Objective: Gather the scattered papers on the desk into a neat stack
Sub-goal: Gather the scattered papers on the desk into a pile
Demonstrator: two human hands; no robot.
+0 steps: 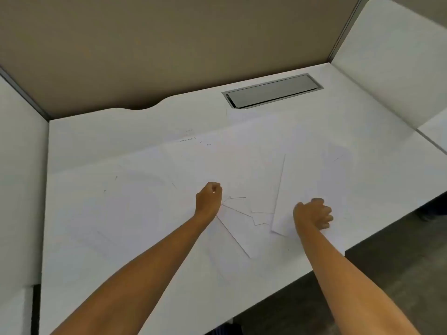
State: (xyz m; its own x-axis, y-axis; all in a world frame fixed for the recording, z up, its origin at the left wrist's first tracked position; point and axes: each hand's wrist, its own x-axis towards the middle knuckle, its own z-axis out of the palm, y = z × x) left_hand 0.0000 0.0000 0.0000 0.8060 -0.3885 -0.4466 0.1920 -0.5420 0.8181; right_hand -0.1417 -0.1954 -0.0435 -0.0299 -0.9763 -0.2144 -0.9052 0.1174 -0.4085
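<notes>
Several white paper sheets lie scattered and overlapping on the white desk, hard to tell apart from its surface. My left hand is over the middle of the desk with its fingers curled. It pinches the corners of the sheets that fan out to its right. My right hand is near the front right edge, fingers curled down on a long sheet that runs under my wrist. More sheets spread toward the back of the desk.
A grey cable hatch is set into the desk at the back right. Beige partition walls close off the back, and white side panels stand left and right. The desk's front edge drops to a dark floor.
</notes>
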